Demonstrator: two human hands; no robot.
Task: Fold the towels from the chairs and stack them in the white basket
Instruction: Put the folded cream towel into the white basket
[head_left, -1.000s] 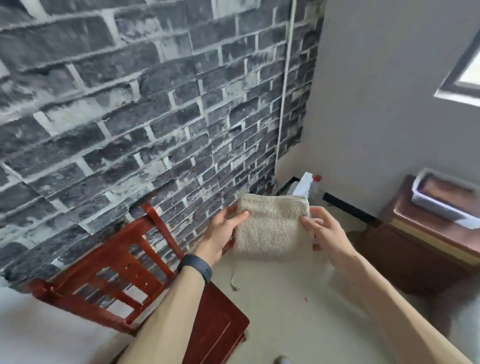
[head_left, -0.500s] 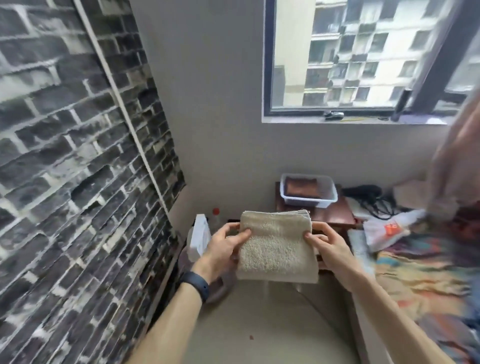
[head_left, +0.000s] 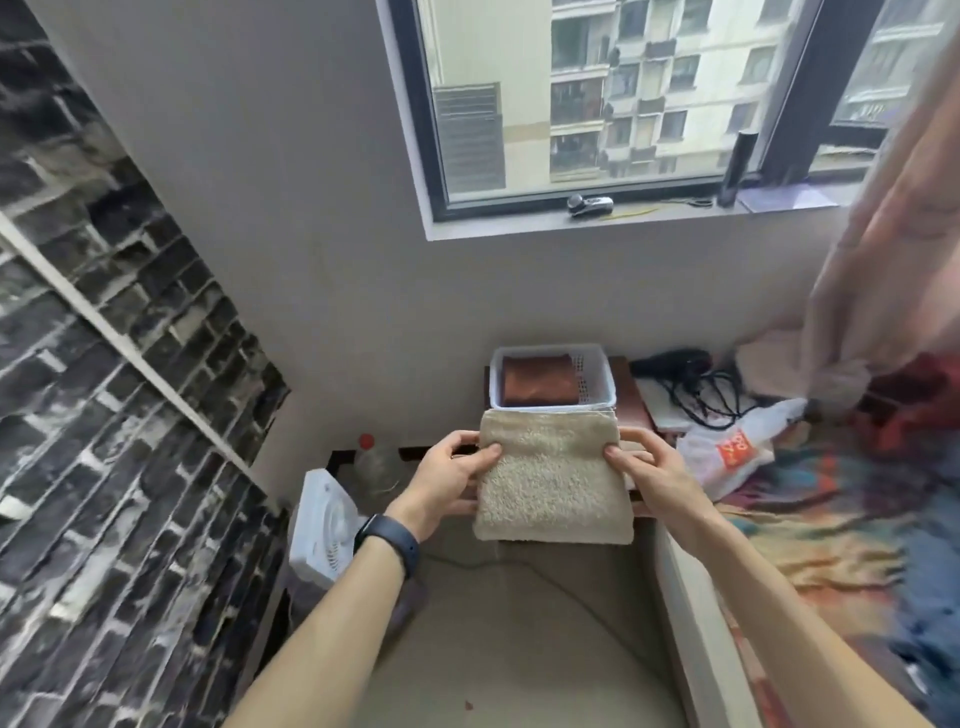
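A folded beige towel (head_left: 553, 478) is held flat in the air between both hands. My left hand (head_left: 449, 480) grips its left edge, thumb on top. My right hand (head_left: 652, 475) grips its right edge the same way. Just beyond the towel stands the white basket (head_left: 602, 374) on a dark wooden cabinet. A folded brown towel (head_left: 540, 382) lies inside the basket. The beige towel's far edge hides the basket's near rim.
A small white fan (head_left: 324, 522) and a red-capped bottle (head_left: 371, 462) stand on the floor at the left, by the brick wall. A bed with a colourful cover (head_left: 831, 545), a plastic bag (head_left: 727, 452) and black cables (head_left: 691, 384) lie right. A curtain (head_left: 893, 234) hangs at far right.
The view has swung right, away from the red chair, toward the window and basket. Both hands have carried the folded beige towel up close to the basket.
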